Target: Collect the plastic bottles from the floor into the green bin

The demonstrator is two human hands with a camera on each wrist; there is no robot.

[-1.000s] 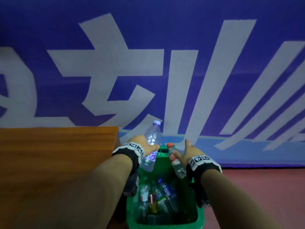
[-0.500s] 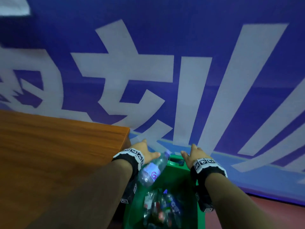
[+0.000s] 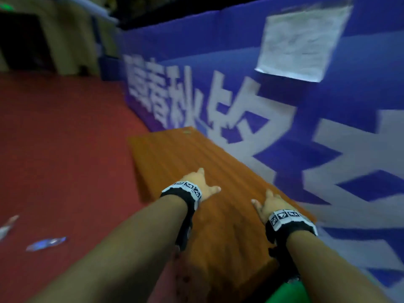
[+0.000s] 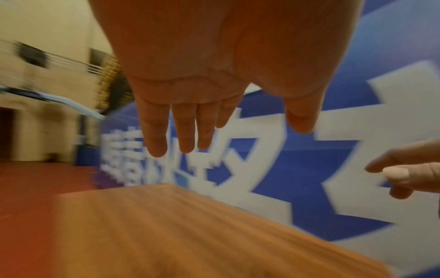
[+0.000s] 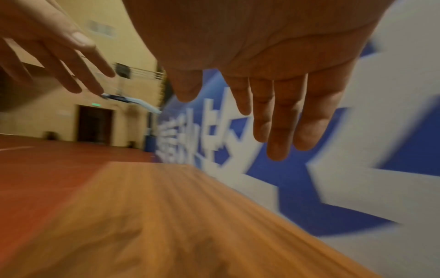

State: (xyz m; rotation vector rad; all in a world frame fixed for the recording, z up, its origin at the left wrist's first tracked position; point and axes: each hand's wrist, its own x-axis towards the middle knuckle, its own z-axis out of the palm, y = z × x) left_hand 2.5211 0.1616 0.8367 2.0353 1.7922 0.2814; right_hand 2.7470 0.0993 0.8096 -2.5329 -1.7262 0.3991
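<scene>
Both hands are empty and hover over a wooden table top. My left hand (image 3: 200, 182) has straight, spread fingers (image 4: 157, 135), and the left wrist view shows nothing in its palm. My right hand (image 3: 267, 204) is likewise flat with straight fingers (image 5: 278, 135). Only a sliver of the green bin (image 3: 286, 293) shows at the bottom edge, below my right forearm. Two blurred plastic bottles lie on the red floor at the far left: one (image 3: 44, 243) with a blue tint and another (image 3: 6, 227) cut by the frame edge.
The orange wooden table (image 3: 196, 162) runs along a blue banner wall (image 3: 328, 138) with large white characters. Red floor (image 3: 54, 138) spreads to the left. A dark doorway (image 5: 95, 124) stands in the beige far wall. All views are motion-blurred.
Both bottles have left my hands, which are now empty and flat. The view has swung left, away from the bin, toward the table and the red floor.
</scene>
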